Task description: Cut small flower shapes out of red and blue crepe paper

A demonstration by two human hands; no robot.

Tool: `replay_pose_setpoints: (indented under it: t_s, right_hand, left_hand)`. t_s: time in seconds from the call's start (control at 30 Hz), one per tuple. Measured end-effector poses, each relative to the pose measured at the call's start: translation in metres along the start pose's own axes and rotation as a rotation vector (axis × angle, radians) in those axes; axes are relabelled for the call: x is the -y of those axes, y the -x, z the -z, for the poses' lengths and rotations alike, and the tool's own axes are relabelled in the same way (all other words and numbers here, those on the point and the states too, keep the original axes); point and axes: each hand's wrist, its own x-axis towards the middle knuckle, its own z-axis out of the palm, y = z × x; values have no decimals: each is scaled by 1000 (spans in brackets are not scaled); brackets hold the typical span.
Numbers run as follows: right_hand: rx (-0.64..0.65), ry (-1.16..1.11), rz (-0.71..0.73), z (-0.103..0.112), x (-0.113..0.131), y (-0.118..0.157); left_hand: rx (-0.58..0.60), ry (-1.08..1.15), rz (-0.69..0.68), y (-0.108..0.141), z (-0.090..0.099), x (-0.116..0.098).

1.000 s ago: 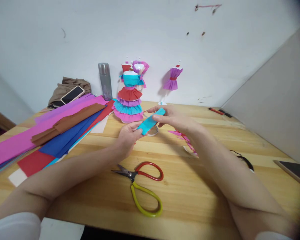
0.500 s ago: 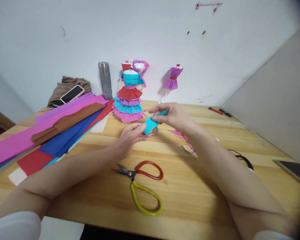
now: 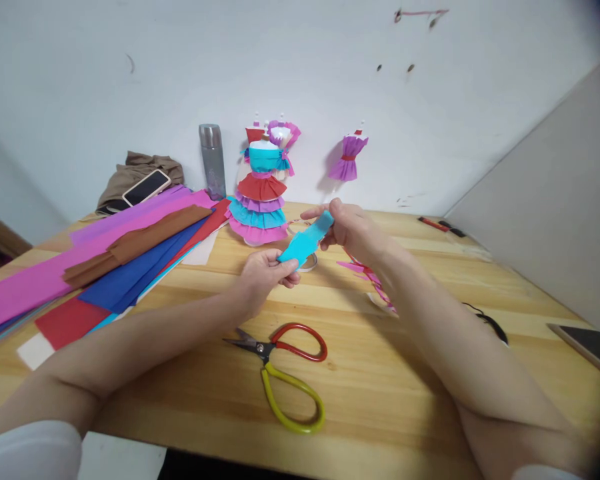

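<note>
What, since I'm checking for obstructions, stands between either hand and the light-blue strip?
Nothing visible. The left hand grips the near end of the light-blue strip, and the right hand is at its far end. The scissors lie closer to the person, not between them.

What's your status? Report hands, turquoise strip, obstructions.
Left hand pinching turquoise strip, near end. Right hand at far end. Strip above table. Nothing visibly blocking; open scissors lie apart.
</note>
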Motion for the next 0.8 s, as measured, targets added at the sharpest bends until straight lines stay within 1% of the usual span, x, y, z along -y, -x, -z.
replay_pose_setpoints:
  t_s: [0.07,0.2,0.3,0.37,0.5,0.57,0.67,0.73,0.8]
  right_hand:
    - [40,0,-4,1,0,1]
    - [163,138,10,-2,3,4]
    - [232,168,16,-5,4,5]
    - [229,145,19,-5,2,5]
    - [173,1,-11,-2,-1,2]
    - [176,-25,-29,-1,-2,1]
    - [201,1,-21,-3,-2,1]
    - [201,51,-3,-7,-2,1]
    - [130,99,16,-12,-2,1]
  left_hand:
    - [-22,-14,9,1,-1,-3]
    - [-29,-26,16,2,-3,-6]
    - [-30,-19,22,1,-2,-6]
    - [-40,-18,18,0,-2,-5]
    - [-52,-20,5,-1,-2,-5]
    - [-73,-20,13,-1,-1,-5]
    - [-106,-22,22,0,-1,-7]
    - [-105,-18,21,1,-2,-8]
    - [-109,-15,23,1,-2,-8]
